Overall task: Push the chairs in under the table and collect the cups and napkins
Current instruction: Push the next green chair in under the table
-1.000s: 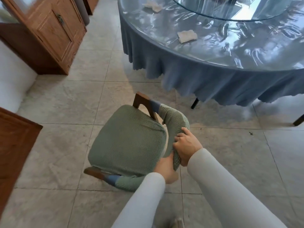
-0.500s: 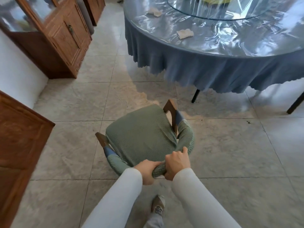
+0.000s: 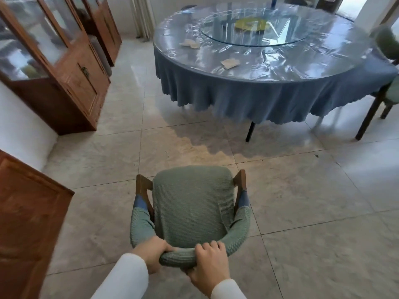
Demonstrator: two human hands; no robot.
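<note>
Both hands on the chair (image 3: 191, 212) back, w/ us standing right behind it. Our left hand (image 3: 154, 252) curls over the padded top rail on the left side, fingers wrapped round its front edge. Our right hand (image 3: 210, 264) grips the same rail just beside it, fingers over the top, palm behind. White sleeves (image 3: 125, 277) on both arms.

Chair has a green knit cover on seat & back, wood arm ends showing at the front corners, and blue bits where the cover stops. It stands on the tiled floor (image 3: 302, 201), seat facing the worktop (image 3: 248, 79) and well apart from it, so not pushed in yet.

Worktop is round, w/ a blue cloth (image 3: 237, 98) hanging to a scalloped hem and a clear plastic sheet (image 3: 323, 57) on top. A glass turntable (image 3: 226, 35) sits in the middle w/ a yellow-green thing (image 3: 251, 24) on it; can't tell what. Two crumpled napkins lie on the plastic: near napkin (image 3: 230, 63) close to the edge facing us, far napkin (image 3: 190, 43) nearer the left rim, beside the turntable.

A 2nd green chair (image 3: 386, 43) sits at the worktop's right side, blurry & partly cut off. Wood cabinets (image 3: 71, 78) w/ glass doors line the left wall.
</note>
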